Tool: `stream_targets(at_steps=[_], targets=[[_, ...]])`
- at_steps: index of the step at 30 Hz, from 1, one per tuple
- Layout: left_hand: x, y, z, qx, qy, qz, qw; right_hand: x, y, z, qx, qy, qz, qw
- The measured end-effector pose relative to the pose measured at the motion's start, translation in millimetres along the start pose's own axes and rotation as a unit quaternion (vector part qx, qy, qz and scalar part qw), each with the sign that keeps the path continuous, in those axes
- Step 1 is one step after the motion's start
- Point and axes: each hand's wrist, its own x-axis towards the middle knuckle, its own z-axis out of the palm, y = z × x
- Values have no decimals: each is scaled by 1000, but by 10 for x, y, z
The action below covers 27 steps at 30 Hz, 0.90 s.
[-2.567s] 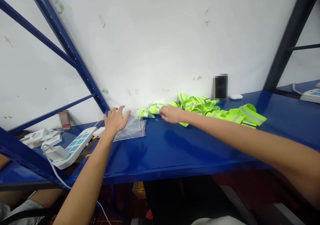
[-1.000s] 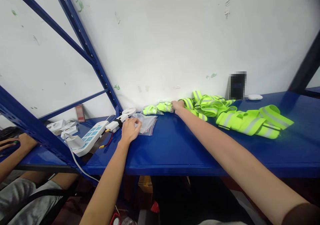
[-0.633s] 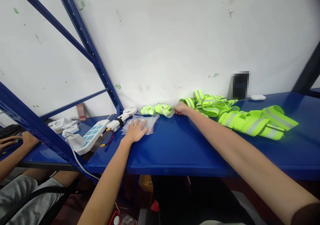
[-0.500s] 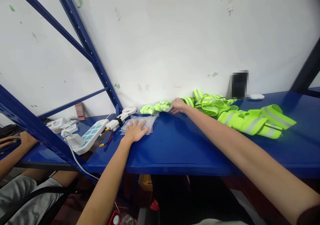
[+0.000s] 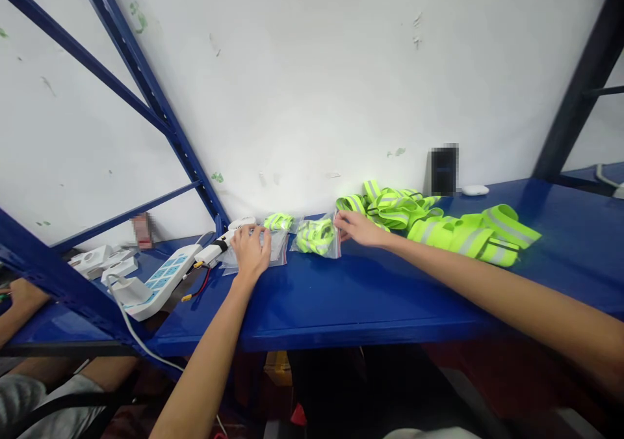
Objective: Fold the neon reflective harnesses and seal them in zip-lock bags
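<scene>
My right hand [image 5: 363,229] pinches the edge of a clear zip bag [image 5: 337,247]. Inside that bag lies a rolled neon-yellow reflective strap [image 5: 314,236] with silvery stripes. My left hand [image 5: 252,253] rests over a stack of flat clear plastic bags [image 5: 277,252], fingers apart and slightly bent. Behind the stack, near the wall, is a second bagged strap [image 5: 279,222]. To the right of my right hand, a loose heap of neon-yellow reflective straps [image 5: 397,211] spreads along the blue table [image 5: 316,302].
A white handheld fan [image 5: 214,250], a cable with yellow connectors [image 5: 199,289] and a power strip [image 5: 168,276] lie left. A blue rack post [image 5: 73,283] rises beside them. A pixelated dark object [image 5: 443,169] and white case [image 5: 474,190] stand back right. Another person's hand [image 5: 26,296] shows far left.
The bagged strap in my right hand has come nearer to me, apart from the one by the wall. My left hand's fingers have bent over the bags. The camera view has shifted right.
</scene>
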Motion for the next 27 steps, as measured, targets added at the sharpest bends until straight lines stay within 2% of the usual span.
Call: stream_targets(at_steps=[1, 3, 6, 9, 12, 18, 23, 27], targets=[[13, 144, 4, -27, -4, 41, 999, -55, 96, -11, -3, -8, -3, 1000], [16, 489, 24, -86, -52, 139, 985, -117, 231, -23, -1, -3, -3, 1000], [5, 1019, 77, -108, -98, 257, 955, -136, 285, -23, -5, 16, -17, 1000], [33, 1334, 153, -139, -100, 256, 951, -138, 254, -34, 12, 33, -37, 999], [77, 1374, 252, -213, -144, 221, 941, -152, 235, -54, 46, 55, -35, 997], [91, 1226, 340, -348, -205, 166, 899, -217, 159, -15, 84, 73, -40, 993], [110, 1179, 384, -479, -242, 82, 840, -263, 41, -5, 192, 22, 1, 981], [80, 1206, 431, -531, -238, 41, 813, -269, 40, -22, 231, 5, 1, 973]])
